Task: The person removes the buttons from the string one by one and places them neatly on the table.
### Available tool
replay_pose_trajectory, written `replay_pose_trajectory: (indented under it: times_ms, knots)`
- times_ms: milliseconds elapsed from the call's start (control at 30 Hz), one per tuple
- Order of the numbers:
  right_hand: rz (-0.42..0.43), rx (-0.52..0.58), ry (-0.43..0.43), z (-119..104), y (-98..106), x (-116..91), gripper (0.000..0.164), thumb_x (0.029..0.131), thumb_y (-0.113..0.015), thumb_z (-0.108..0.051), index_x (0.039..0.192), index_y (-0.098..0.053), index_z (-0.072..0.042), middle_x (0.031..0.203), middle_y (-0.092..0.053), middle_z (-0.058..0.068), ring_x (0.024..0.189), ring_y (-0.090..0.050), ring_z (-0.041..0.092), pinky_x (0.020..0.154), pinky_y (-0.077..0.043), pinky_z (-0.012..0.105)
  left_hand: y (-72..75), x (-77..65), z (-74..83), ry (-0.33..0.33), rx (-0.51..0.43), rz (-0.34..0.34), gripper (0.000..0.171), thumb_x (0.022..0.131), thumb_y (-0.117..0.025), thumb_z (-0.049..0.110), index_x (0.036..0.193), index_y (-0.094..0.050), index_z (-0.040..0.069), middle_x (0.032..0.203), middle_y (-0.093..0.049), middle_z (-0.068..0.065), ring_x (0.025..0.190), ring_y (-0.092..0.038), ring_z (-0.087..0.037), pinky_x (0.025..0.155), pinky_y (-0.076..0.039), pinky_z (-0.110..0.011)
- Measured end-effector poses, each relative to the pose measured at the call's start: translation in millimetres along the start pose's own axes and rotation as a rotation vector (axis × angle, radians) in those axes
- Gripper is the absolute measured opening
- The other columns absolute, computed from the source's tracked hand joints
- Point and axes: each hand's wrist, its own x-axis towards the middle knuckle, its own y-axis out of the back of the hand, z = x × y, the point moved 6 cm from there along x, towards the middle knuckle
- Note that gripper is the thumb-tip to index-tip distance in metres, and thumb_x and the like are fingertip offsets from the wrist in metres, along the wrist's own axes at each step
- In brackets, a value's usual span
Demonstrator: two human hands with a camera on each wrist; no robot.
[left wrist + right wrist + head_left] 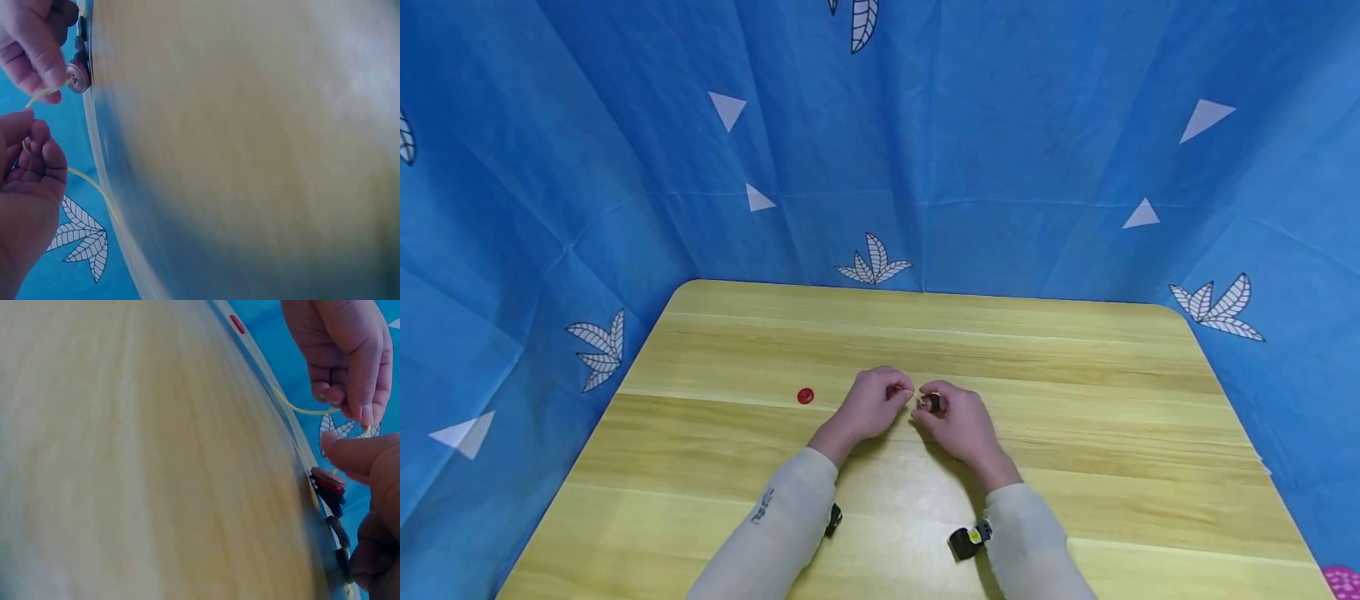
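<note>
My left hand pinches a thin yellow string near the middle of the table. The string's loose end trails off from the left fingers toward the tabletop. Close beside it, my right hand pinches the same string between thumb and forefinger. From the right hand hang several threaded buttons, brown, dark red and black, bunched on the string. The nearest one, a brownish-pink button, turns its holed face toward the left hand. A red button lies flat on the table, left of the left hand.
The light wood table carries both forearms in pale sleeves. Black wrist cameras, such as the right one, sit at the cuffs. A blue curtain with leaf and triangle prints closes off the back and sides.
</note>
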Motion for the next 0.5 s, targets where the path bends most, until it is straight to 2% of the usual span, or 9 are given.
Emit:
replay_pose_trajectory:
  times_ms: [100, 167, 300, 500]
  knots:
    - [-0.004, -0.068, -0.035, 6.7, 2.3, 0.3, 0.046, 0.077, -0.088, -0.025, 0.117, -0.071, -0.011, 0.09, -0.07, -0.001, 0.08, -0.064, 0.016, 0.079, -0.052, 0.042, 0.8, 0.0, 0.9, 0.008, -0.009, -0.004, 0.008, 0.097, -0.066, 0.005, 0.093, -0.073, 0.002, 0.083, -0.061, 0.003, 0.074, -0.055, -0.013, 0.069, -0.049, -0.029]
    - [-0.016, -0.111, -0.045, 9.1, 3.4, 1.0, 0.05, 0.075, -0.089, -0.027, 0.12, -0.071, -0.013, 0.096, -0.072, 0.0, 0.086, -0.066, 0.019, 0.08, -0.052, 0.045, 1.7, 0.1, 0.8, 0.02, -0.013, -0.001, 0.008, 0.097, -0.066, 0.006, 0.094, -0.073, 0.003, 0.084, -0.061, 0.003, 0.074, -0.055, -0.013, 0.069, -0.048, -0.029]
    - [-0.044, -0.153, -0.031, 9.9, 3.0, 2.1, 0.036, 0.081, -0.084, -0.029, 0.114, -0.074, -0.02, 0.097, -0.072, -0.004, 0.09, -0.068, 0.022, 0.077, -0.052, 0.047, 4.0, 0.4, 1.2, 0.025, -0.027, 0.014, 0.009, 0.097, -0.066, 0.007, 0.095, -0.074, 0.004, 0.083, -0.06, 0.004, 0.073, -0.054, -0.013, 0.067, -0.048, -0.029]
    - [-0.036, -0.144, -0.004, 7.8, 0.9, 2.8, 0.007, 0.089, -0.076, -0.029, 0.095, -0.072, -0.029, 0.088, -0.07, -0.013, 0.086, -0.069, 0.016, 0.074, -0.053, 0.045, 8.6, 2.1, 6.3, -0.023, -0.047, 0.048, 0.009, 0.098, -0.065, 0.007, 0.095, -0.073, 0.004, 0.083, -0.059, 0.004, 0.072, -0.052, -0.013, 0.065, -0.047, -0.028]
